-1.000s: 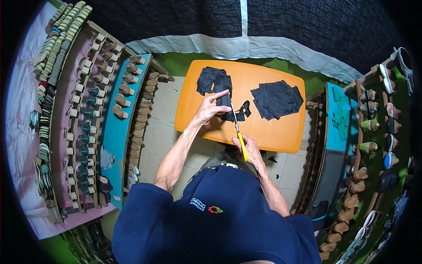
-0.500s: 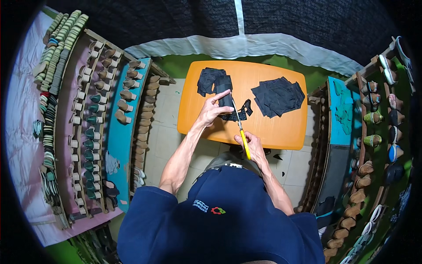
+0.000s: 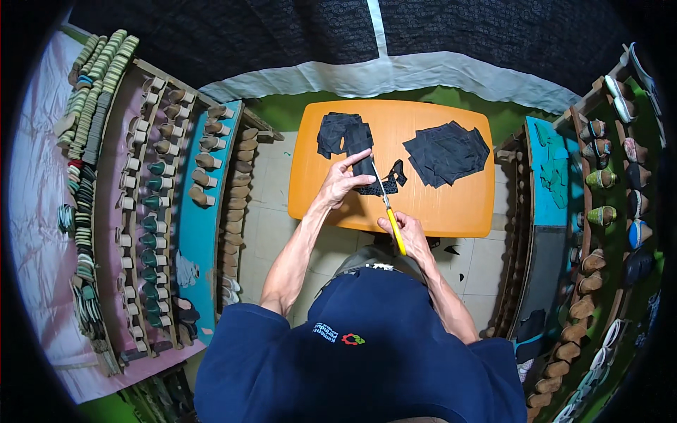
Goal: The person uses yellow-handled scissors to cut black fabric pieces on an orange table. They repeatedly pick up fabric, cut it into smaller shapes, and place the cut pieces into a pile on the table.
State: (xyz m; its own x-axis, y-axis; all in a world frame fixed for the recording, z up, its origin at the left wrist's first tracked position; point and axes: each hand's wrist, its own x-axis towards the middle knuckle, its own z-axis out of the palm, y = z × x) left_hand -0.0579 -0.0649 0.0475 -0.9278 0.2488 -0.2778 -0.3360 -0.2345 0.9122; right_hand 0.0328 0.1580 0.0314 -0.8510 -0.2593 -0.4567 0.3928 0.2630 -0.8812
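Note:
My left hand [image 3: 341, 185] pinches a dark strip of cloth [image 3: 362, 168] between thumb and fingers above the orange table [image 3: 416, 220]. In my right hand [image 3: 412, 234] is a pair of scissors [image 3: 398, 234] with yellow handles, its blades slanting up along the strip's right edge. Whether the blades are apart is too small to tell. Black patterned scraps [image 3: 397, 171] lie by the blades. A pile of black pieces [image 3: 334, 131] lies beyond my left hand, and a larger pile of black cut pieces [image 3: 447, 154] sits to the right.
Racks of wooden shoe lasts [image 3: 167, 147] and green shoes [image 3: 151, 241] stand on the left. On the right, more shelves carry shoes [image 3: 601, 178] and lasts [image 3: 582, 307]. A dark curtain [image 3: 479, 35] hangs behind the table. Dark scraps [image 3: 452, 249] lie on the tiled floor.
The whole view has shifted slightly. Both hands, the strip and the scissors keep nearly the same places relative to the table.

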